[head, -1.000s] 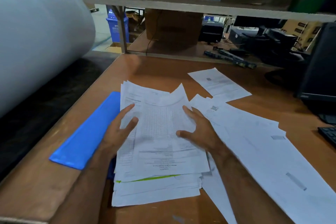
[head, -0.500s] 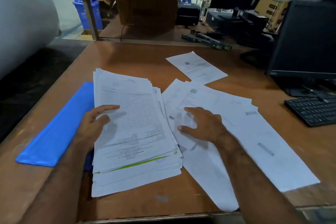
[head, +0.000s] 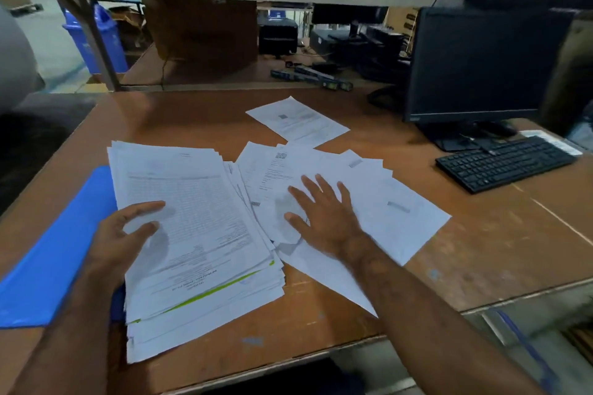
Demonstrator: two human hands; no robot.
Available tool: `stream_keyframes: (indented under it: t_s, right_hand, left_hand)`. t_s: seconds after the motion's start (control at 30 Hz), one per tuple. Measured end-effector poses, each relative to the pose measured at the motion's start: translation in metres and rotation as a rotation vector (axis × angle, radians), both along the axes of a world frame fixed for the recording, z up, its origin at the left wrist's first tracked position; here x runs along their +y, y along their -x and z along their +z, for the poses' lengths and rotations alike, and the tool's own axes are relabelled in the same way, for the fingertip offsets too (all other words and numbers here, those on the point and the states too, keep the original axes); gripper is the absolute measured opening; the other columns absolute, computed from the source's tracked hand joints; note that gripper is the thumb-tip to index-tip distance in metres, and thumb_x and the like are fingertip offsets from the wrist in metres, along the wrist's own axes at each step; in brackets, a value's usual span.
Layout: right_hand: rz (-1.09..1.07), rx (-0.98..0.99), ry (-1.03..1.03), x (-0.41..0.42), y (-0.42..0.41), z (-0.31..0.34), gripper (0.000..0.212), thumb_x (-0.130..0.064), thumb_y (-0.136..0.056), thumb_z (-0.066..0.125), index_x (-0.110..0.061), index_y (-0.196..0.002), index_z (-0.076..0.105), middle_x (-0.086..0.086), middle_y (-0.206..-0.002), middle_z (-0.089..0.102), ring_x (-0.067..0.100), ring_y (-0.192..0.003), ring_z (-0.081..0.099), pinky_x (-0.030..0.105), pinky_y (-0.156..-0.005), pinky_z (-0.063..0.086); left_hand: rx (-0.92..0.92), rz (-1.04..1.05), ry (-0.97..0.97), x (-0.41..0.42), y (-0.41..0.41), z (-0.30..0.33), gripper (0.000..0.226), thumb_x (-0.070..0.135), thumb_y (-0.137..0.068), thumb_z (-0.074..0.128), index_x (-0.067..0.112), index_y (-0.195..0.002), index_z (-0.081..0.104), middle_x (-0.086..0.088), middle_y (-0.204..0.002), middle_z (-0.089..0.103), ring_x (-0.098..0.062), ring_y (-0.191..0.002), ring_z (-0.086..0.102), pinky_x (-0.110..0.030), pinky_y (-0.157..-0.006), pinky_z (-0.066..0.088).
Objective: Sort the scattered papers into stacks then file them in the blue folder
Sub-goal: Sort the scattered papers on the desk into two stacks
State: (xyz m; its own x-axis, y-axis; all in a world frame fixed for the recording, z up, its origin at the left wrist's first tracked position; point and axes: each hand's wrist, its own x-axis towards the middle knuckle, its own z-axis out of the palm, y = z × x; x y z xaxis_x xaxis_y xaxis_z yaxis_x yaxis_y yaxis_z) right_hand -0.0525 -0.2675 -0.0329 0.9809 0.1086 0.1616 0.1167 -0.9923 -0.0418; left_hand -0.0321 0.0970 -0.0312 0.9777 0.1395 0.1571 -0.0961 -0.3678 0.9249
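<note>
White printed papers lie fanned beside the thick paper stack, which overlaps the flat blue plastic folder. Right hand presses flat, fingers spread; left hand, relaxed, steadies the stack. Advise gathering loose sheets by sliding, then squaring edges.

Both hands palm-down, left hand loosely spread, right hand flat, fingers splayed.

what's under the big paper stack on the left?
The stack overlaps the blue folder's right edge and rests on the table. Left hand lies on top. How far the folder reaches underneath is hidden.
</note>
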Motion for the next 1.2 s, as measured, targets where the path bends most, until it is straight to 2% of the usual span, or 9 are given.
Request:
stream_keyframes:
  t_s: [0.1, 0.17, 0.37, 0.47, 0.63, 0.8, 0.9, 1.07, 1.2]
  right_hand:
    - [-0.326, 0.061, -0.068, 0.000, 0.014, -0.006, 0.083, -0.075, -0.094, 0.008, -0.027, -0.160, 0.022, 0.006, -0.171, 0.011, 0.033, -0.157, 0.004, 0.063, -0.120, 0.003]
    - [-0.363, 0.164, -0.105, -0.004, 0.020, -0.014, 0.085, -0.076, -0.095, 0.010, -0.024, -0.162, 0.014, 0.006, -0.171, 0.006, 0.033, -0.157, 0.002, 0.064, -0.120, 0.002]
    - [0.182, 0.117, -0.207, -0.017, 0.028, -0.014, 0.079, -0.074, -0.093, 0.001, -0.036, -0.161, 0.018, -0.017, -0.168, 0.019, 0.005, -0.156, 0.008, 0.049, -0.126, 0.002]
    - [0.249, 0.072, -0.238, -0.018, 0.029, -0.014, 0.068, -0.069, -0.100, 0.009, -0.037, -0.159, 0.022, -0.019, -0.165, 0.026, 0.004, -0.154, 0.014, 0.043, -0.124, 0.005]
    - [-0.160, -0.117, -0.202, -0.030, 0.017, -0.022, 0.080, -0.074, -0.094, 0.009, -0.029, -0.145, 0.052, -0.001, -0.155, 0.047, 0.021, -0.147, 0.036, 0.049, -0.118, 0.027]
    - [-0.283, -0.063, -0.358, -0.013, -0.008, -0.002, 0.064, -0.072, -0.096, 0.032, -0.026, -0.114, 0.072, -0.002, -0.122, 0.066, 0.023, -0.122, 0.053, 0.044, -0.104, 0.033]
    - [-0.293, 0.042, -0.441, 0.011, -0.032, 0.014, 0.062, -0.076, -0.087, 0.051, -0.023, -0.113, 0.069, 0.000, -0.116, 0.066, 0.025, -0.116, 0.055, 0.045, -0.101, 0.040]
    - [-0.308, 0.056, -1.028, 0.036, -0.067, 0.018, 0.058, -0.040, -0.077, 0.087, -0.018, -0.117, 0.050, 0.005, -0.113, 0.063, 0.023, -0.106, 0.063, 0.034, -0.090, 0.054]
    - [-0.333, 0.082, -1.096, 0.034, -0.086, 0.010, 0.049, -0.022, -0.076, 0.087, -0.026, -0.113, 0.056, 0.004, -0.114, 0.062, 0.021, -0.102, 0.062, 0.035, -0.089, 0.058]
  left_hand:
    - [0.051, 0.012, 0.132, -0.004, -0.003, 0.001, 0.034, -0.007, -0.094, 0.064, 0.008, -0.123, 0.072, -0.006, -0.130, 0.064, -0.019, -0.115, 0.057, 0.002, -0.068, 0.046]
    - [0.107, 0.006, 0.239, -0.007, -0.005, 0.002, 0.034, -0.007, -0.094, 0.064, 0.007, -0.123, 0.072, -0.005, -0.128, 0.064, -0.018, -0.115, 0.056, 0.003, -0.069, 0.044]
    - [0.145, 0.007, 0.373, -0.008, -0.008, 0.003, 0.034, -0.005, -0.094, 0.065, 0.013, -0.122, 0.073, -0.005, -0.130, 0.065, -0.019, -0.118, 0.057, 0.003, -0.070, 0.045]
    - [0.113, 0.016, 0.311, -0.006, -0.007, 0.001, 0.034, -0.005, -0.094, 0.065, 0.014, -0.121, 0.073, -0.004, -0.129, 0.064, -0.020, -0.117, 0.058, 0.002, -0.069, 0.047]
    - [0.045, 0.003, 0.171, -0.004, -0.002, 0.002, 0.034, -0.003, -0.094, 0.066, 0.016, -0.121, 0.074, -0.003, -0.132, 0.064, -0.019, -0.120, 0.058, -0.022, -0.089, 0.050]
    - [0.041, -0.002, 0.163, -0.006, -0.001, 0.002, 0.034, -0.006, -0.093, 0.065, 0.012, -0.121, 0.073, -0.001, -0.127, 0.064, -0.018, -0.117, 0.058, 0.000, -0.074, 0.048]
    - [0.028, 0.001, 0.154, -0.003, -0.003, -0.002, 0.033, -0.006, -0.093, 0.065, 0.012, -0.120, 0.074, -0.002, -0.127, 0.065, -0.018, -0.115, 0.059, 0.001, -0.074, 0.047]
    - [-0.023, -0.020, 0.092, 0.006, -0.003, -0.005, 0.035, -0.003, -0.092, 0.068, 0.023, -0.115, 0.076, 0.004, -0.126, 0.069, 0.012, -0.105, 0.062, -0.017, -0.085, 0.052]
    - [-0.021, -0.023, 0.059, 0.009, -0.004, -0.007, 0.035, -0.002, -0.092, 0.069, 0.023, -0.116, 0.076, 0.005, -0.128, 0.069, 0.016, -0.107, 0.059, -0.025, -0.089, 0.049]
